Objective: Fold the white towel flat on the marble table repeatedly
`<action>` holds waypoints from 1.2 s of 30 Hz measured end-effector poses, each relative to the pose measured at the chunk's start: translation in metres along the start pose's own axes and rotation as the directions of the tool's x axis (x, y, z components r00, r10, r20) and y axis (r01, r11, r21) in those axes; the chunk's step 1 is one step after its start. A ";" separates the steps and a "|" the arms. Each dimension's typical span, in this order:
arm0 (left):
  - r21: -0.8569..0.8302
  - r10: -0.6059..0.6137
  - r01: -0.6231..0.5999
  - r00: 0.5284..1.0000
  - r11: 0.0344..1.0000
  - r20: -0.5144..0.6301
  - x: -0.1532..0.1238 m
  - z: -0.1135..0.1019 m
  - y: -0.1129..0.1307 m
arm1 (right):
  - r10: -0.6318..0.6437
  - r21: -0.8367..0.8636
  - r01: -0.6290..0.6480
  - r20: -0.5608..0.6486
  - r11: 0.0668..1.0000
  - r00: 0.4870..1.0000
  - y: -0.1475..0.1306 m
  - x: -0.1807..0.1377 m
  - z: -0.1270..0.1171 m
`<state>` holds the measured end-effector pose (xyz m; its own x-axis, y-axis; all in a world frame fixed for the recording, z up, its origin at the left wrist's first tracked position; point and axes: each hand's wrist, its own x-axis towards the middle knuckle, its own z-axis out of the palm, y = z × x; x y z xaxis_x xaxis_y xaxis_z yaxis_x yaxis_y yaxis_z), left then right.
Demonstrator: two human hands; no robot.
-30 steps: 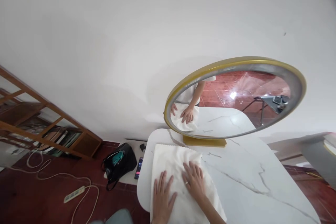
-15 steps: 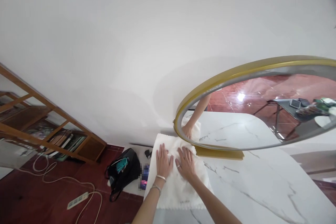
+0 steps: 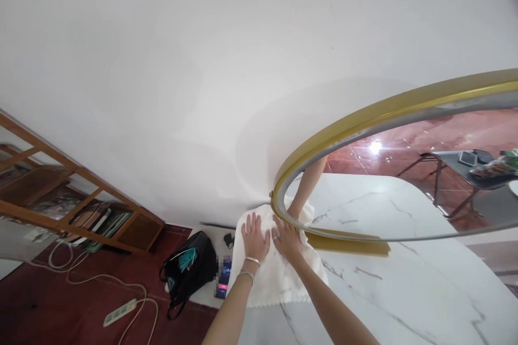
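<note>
A white fluffy cloth (image 3: 279, 285) with a scalloped edge lies spread over the left end of a white marble-patterned table (image 3: 376, 302). My left hand (image 3: 254, 237) rests flat on it with the fingers spread; bracelets circle that wrist. Beside it, my right hand (image 3: 287, 240), with a ring on one finger, also presses flat on the cloth, close under the mirror's lower left rim. The round mirror (image 3: 364, 205) has a gold frame and stands on a gold base (image 3: 352, 243). It reflects part of an arm and the cloth.
A white wall (image 3: 162, 91) rises behind the table. On the left is a wooden shelf unit (image 3: 141, 232) with things inside. A black bag (image 3: 194, 267) sits near a black adapter (image 3: 229, 239). A power strip (image 3: 120, 312) and its cable lie on the red floor (image 3: 93, 302).
Both hands and the cloth have shifted slightly away from me toward the wall, so the cloth's near edge sits farther from me. The view has turned a little.
</note>
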<state>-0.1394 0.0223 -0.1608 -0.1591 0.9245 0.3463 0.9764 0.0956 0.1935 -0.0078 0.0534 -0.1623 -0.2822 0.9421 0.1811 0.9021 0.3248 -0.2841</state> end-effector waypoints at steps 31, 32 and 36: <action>-0.011 -0.028 0.029 0.999 1.000 0.030 -0.130 -0.057 0.009 | -0.211 -0.074 0.209 -0.017 0.975 0.977 -0.006 -0.007 0.006; -0.023 -0.027 0.027 0.999 0.999 0.032 -0.121 -0.053 0.007 | -0.192 -0.072 0.192 0.005 0.979 0.981 -0.005 0.001 0.006; -0.052 -0.037 0.040 0.998 0.998 0.051 -0.107 -0.038 0.002 | -0.147 -0.070 0.150 0.047 0.986 0.988 -0.005 0.016 0.004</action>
<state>-0.1256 -0.0907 -0.1629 -0.1878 0.9380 0.2913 0.9603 0.1130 0.2551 -0.0184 0.0668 -0.1612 -0.4269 0.8869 0.1765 0.8702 0.4560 -0.1867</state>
